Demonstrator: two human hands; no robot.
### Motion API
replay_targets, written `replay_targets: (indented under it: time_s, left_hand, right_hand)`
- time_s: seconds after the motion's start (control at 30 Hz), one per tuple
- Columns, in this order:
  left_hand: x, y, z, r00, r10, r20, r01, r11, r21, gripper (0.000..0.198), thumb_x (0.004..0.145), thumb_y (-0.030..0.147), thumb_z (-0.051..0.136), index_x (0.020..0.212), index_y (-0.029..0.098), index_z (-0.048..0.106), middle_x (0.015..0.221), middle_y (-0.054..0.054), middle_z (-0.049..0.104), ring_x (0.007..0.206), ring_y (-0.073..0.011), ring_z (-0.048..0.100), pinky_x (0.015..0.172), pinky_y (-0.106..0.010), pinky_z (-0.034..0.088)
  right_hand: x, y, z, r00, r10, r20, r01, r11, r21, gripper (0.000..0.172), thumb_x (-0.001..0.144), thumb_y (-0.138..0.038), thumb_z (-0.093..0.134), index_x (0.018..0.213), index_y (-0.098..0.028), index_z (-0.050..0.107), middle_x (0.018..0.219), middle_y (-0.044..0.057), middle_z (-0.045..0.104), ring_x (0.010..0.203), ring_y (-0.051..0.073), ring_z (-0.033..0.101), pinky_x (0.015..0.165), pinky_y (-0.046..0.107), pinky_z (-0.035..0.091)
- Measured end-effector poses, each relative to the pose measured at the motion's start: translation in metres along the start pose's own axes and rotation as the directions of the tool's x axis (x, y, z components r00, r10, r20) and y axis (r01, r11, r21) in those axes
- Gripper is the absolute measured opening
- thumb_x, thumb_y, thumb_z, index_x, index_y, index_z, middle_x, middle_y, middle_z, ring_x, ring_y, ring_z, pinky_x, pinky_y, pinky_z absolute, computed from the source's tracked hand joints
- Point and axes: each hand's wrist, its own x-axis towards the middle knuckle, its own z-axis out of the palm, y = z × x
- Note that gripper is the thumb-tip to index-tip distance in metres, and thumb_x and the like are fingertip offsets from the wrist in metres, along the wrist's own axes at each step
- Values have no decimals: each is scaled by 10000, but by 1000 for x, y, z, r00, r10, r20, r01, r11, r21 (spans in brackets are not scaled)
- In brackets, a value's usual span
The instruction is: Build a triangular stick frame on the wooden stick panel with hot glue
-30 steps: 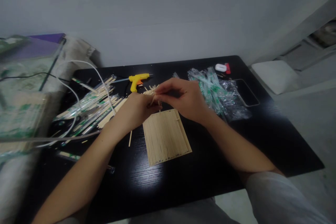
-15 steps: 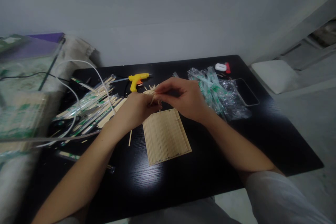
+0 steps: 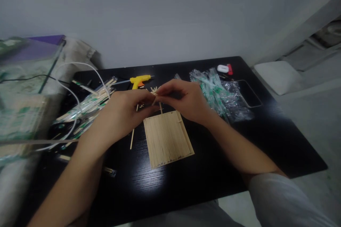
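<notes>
Above the far edge of a flat panel of thin wooden sticks (image 3: 168, 138), my two hands meet at the fingertips. My right hand (image 3: 186, 99) pinches a short, thin wooden stick (image 3: 154, 101) between thumb and fingers. My left hand (image 3: 125, 108) is close beside it, thumb and forefinger apart around the stick's lower end. Another thin stick (image 3: 161, 108) stands between the hands and the panel's far edge. Just behind the fingertips, a small bunch of stick ends (image 3: 153, 89) fans out, partly hidden by the hands.
A yellow glue gun (image 3: 139, 81) lies behind my left hand. Wrapped chopsticks (image 3: 90, 99) and a white cable (image 3: 77, 95) are on the left. Crumpled plastic wrappers (image 3: 215, 88), a phone (image 3: 247, 93) and a white case (image 3: 222, 68) sit to the right on the black table (image 3: 213, 170).
My left hand has shifted left and its thumb and forefinger have spread, showing more of the short stick. My right hand stays nearly in place.
</notes>
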Motion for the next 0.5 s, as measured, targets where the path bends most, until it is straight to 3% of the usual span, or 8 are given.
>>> replay_targets:
  time_s: [0.17, 0.5]
  left_hand:
    - [-4, 3, -1, 994, 23, -104, -20, 999, 29, 174, 958, 333, 652, 989, 249, 802, 936, -7, 811, 784, -173, 736, 740, -274, 503]
    - [-1, 2, 2, 994, 59, -91, -54, 997, 53, 203, 964, 334, 630, 962, 233, 806, 874, -17, 811, 702, -158, 722, 660, -259, 479]
  right_hand:
    - [0, 1, 0, 1000, 3, -4, -3, 1000, 15, 111, 877, -274, 805, 956, -203, 775, 922, 15, 793, 861, 161, 756, 830, 311, 622]
    - [-1, 5, -2, 1000, 4, 16, -4, 1000, 2, 131, 882, -296, 805, 990, -224, 785, 961, 10, 801, 896, 166, 766, 870, 321, 631]
